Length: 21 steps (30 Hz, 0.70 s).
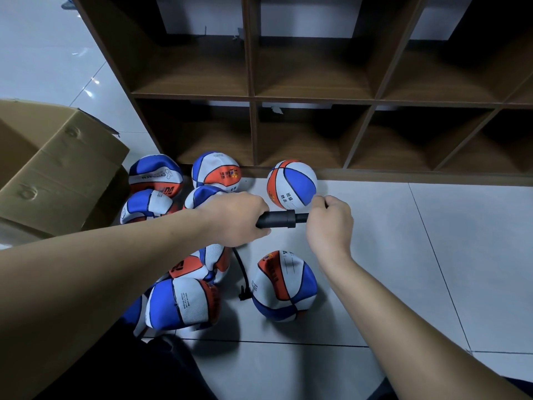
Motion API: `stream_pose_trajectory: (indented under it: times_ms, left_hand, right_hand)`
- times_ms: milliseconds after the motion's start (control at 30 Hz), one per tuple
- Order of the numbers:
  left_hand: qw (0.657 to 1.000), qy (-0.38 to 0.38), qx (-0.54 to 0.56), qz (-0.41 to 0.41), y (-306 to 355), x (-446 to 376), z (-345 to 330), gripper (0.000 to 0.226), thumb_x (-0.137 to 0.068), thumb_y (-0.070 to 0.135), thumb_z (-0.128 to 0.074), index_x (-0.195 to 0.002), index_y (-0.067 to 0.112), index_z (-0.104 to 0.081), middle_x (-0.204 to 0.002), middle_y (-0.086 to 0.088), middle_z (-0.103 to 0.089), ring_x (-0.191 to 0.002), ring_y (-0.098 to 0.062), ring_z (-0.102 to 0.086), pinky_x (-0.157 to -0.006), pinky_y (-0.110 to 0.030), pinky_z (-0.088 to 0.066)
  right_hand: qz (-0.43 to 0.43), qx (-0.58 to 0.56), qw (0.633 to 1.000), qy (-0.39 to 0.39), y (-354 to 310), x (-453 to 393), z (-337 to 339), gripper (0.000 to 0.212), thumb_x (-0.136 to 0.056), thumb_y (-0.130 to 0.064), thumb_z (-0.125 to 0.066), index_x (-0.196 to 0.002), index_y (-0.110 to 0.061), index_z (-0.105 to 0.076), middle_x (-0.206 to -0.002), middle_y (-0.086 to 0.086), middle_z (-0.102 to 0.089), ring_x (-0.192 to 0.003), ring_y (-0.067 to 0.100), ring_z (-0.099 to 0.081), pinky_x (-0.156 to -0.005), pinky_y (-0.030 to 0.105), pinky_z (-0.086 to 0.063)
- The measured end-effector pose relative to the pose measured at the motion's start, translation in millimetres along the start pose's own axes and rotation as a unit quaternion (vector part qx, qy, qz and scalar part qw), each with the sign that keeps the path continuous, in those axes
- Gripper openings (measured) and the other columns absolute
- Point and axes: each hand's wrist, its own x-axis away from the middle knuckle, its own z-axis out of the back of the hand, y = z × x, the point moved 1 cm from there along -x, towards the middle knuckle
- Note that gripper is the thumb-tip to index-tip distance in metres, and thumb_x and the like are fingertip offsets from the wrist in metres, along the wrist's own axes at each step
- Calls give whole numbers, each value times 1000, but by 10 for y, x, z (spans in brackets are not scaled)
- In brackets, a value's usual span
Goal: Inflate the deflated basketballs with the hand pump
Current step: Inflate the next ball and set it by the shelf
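While both hands work above the tiled floor, these lines take the scene from the pump outward.

Hand pump: black hand pump (284, 218) held level above the floor, between the 2 hands, just in front of the round ball.
Left hand: left hand (238, 219) grips the pump barrel, fingers curled round it, thumb end hidden under the knuckles.
Right hand: right hand (328, 223) closes on the thin end of the pump; fingers are curled together, but whether they hold a handle or the rod I cannot tell.
Hose: black hose (240, 272) hangs from under the left hand and runs down to a nozzle lying on the floor, just beside the sagging ball.
Sagging ball: deflated basketball (284, 287), blue, white and orange, sits on the floor below the right wrist, its top caved in.
Round ball: inflated basketball (291, 183) rests against the foot of the shelf, beyond the pump.
Flat pile: at least 6 more deflated basketballs (184, 304) lie crowded together under and left of the left forearm, some touching the box.
Box: cardboard box (57, 174) stands open at far left.
Shelf: brown wooden cubby shelf (253, 96) fills the background.
Floor: pale floor tiles (403, 255) with dark grout lines.
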Motion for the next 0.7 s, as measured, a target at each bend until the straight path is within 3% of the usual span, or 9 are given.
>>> stream_pose_trajectory:
  times_ms: [333,533,700]
  left_hand:
    - [1000,0,-3,-19,99,14,12,31,-100,47,-62,-77,27,-53,-69,5,-58,-65,-16,-58,-63,-36,-51]
    - [1000,-5,17,-26,71,5,23,31,-99,48,-64,-77,28,-53,-70,4,-59,-65,-15,-58,-62,-35,-49]
    - [998,-36,57,-15,-7,-3,23,31,-98,48,-68,-78,27,-56,-70,2,-59,-63,-17,-57,-60,-33,-45]
  right_hand:
    - [17,16,999,-35,21,60,-150,44,-111,-32,-48,-80,-1,-57,-72,8,-56,-65,22,-51,-58,36,-43]
    - [30,27,997,-64,-7,-2,-79,45,-111,-32,-50,-81,1,-56,-70,7,-51,-63,21,-46,-57,34,-38]
    - [-6,19,997,-70,50,-209,151,46,-103,-26,-58,-63,-11,-41,-55,-6,-33,-60,22,-30,-56,33,-25]
